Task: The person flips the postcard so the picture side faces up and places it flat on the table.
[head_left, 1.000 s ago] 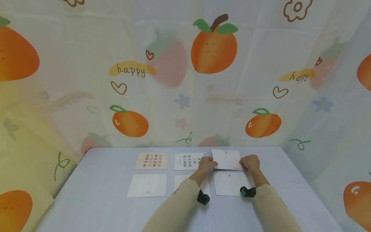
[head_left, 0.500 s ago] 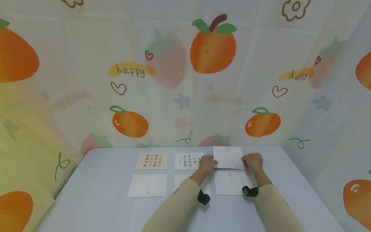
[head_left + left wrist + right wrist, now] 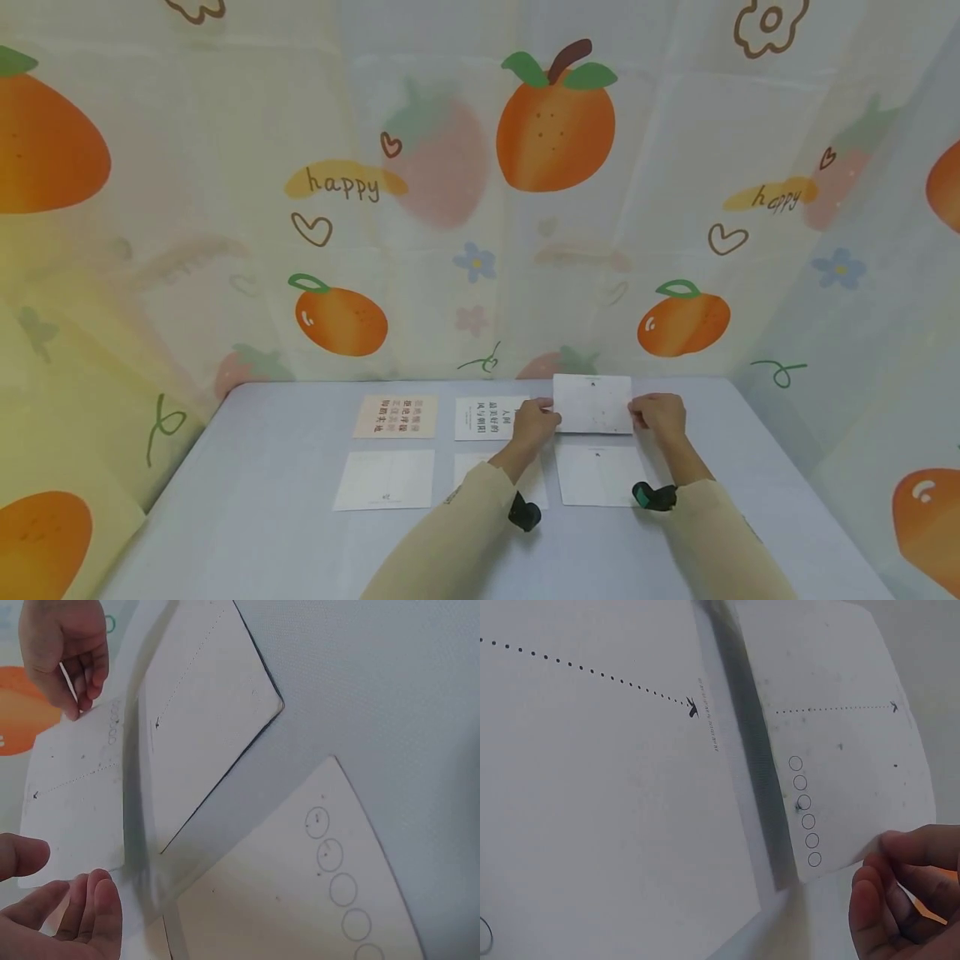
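L hand has a white card pinched by its left edge, thumb to the near side, fingers tucked behind. R hand pinches the opp. edge, fingers bent, no slack in either grip. Card's up at a slant, far row, right end, near-blank face to the wearer; can't tell if its lower edge touches the table. R wrist view gives a row of circles, a dotted line, a few specks.

To do this well, imo: keep both pinches light & level, edges only, or thin stock may bow. Turn both wrists tog. so neither corner drops first. L knuckles overlap the lettered white card in view, so prob. watch for a nudge there.

Just nearer, a flat white card, handy as a guide for lining up. Next to it, the middle near card, part hidden by L sleeve. Further left, pinkish lettered card at back, another white one in front. Behind it all, fruit-print curtain.
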The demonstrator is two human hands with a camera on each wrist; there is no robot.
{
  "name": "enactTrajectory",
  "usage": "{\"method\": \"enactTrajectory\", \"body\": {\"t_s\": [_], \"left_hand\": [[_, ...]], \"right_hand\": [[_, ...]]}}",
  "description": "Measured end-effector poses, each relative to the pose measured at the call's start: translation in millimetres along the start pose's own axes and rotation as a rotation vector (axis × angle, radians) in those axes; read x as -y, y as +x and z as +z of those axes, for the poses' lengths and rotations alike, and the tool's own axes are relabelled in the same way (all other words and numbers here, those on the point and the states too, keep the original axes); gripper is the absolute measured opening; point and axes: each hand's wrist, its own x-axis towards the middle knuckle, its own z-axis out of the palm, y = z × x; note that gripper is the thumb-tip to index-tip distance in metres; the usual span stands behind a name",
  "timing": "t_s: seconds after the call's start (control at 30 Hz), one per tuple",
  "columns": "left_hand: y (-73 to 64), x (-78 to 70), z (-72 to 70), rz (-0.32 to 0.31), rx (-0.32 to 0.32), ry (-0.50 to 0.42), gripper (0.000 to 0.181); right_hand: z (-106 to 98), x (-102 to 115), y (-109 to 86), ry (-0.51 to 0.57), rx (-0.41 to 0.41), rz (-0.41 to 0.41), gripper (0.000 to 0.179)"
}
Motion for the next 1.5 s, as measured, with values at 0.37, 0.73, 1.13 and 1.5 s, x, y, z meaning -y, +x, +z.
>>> {"method": "enactTrajectory", "body": {"t_s": [0.37,0.73,1.13,1.5], "left_hand": [[1.1,-1.7,-6.6,0.018,0.012,-0.042,0.039],[1.1,-5.2,-9.1,0.029,-0.014,-0.051,0.032],[0.0,-4.3,-12.4,0.014,-0.042,-0.099,0.033],[-2.7,-6.6,-13.5,-0.031,-0.073,-0.170,0.042]], "right_hand": [[-2.1,6.2,-1.9,0.082,-0.001,-0.048,0.033],[-5.0,7.5,0.5,0.160,0.023,-0.055,0.037],[-4.3,4.7,5.9,0.199,0.050,-0.054,0.038],[-8.5,5.5,5.9,0.319,0.115,-0.058,0.044]]}}
